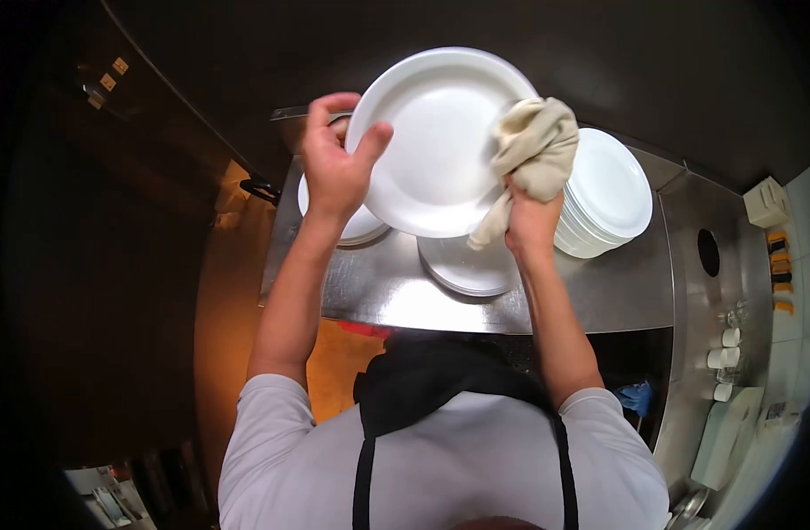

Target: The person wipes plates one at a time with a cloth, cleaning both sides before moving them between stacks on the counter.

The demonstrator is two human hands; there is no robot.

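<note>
A round white plate (pixel 436 141) is raised above the steel counter, its face turned toward me. My left hand (pixel 338 159) grips its left rim, with the thumb on the upper face. On the opposite side my right hand (pixel 536 216) is closed around a bunched cream cloth (pixel 542 146), which presses against the plate's right rim. Part of that hand is hidden by the cloth. Below the raised plate lies a low stack of white plates (pixel 467 269). Another stack of plates (pixel 365 228) sits behind my left forearm, and a taller plate stack (pixel 610 185) stands right of my right hand.
The steel counter (pixel 369 287) ends at its front edge near my apron. Farther right, a steel surface (pixel 701 327) has a round dark hole, several white cups (pixel 730 357) and a pale box (pixel 727 437). A blue cloth (pixel 635 397) hangs below the counter's right end.
</note>
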